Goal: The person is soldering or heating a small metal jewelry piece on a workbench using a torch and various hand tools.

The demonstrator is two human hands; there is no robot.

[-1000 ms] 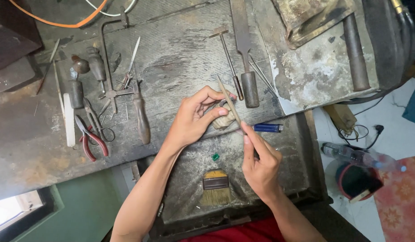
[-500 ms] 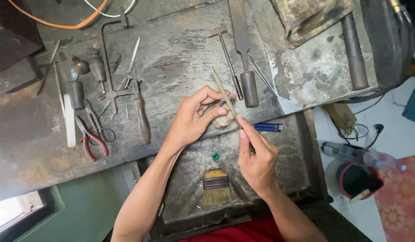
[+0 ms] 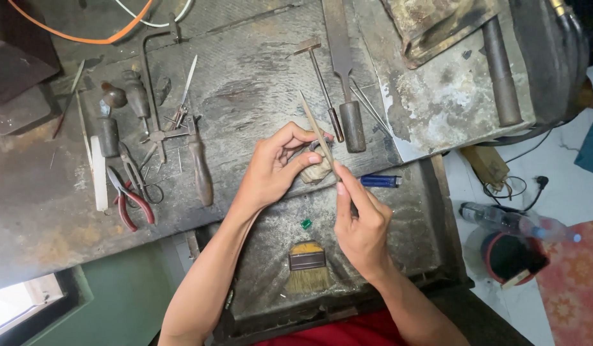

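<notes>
My left hand [image 3: 274, 168] pinches a small piece against a worn wooden peg [image 3: 317, 169] at the front edge of the dark workbench [image 3: 245, 90]. The piece itself is too small to make out between the fingertips. My right hand [image 3: 359, 221] grips a thin file [image 3: 315, 128] that slants up and to the left across the peg, with the forefinger stretched along its shaft. Both hands meet over the peg, above a metal catch tray [image 3: 405, 224].
In the tray lie a flat brush [image 3: 308, 266], a small green bit [image 3: 306, 223] and a blue lighter [image 3: 379, 181]. Red-handled pliers [image 3: 131, 202], a saw frame, files and a hammer [image 3: 322, 83] lie on the bench. A plastic bottle [image 3: 514, 221] lies on the floor at right.
The file has slid up and to the left across the peg, and my right hand has followed it a little. My left hand stays on the peg.
</notes>
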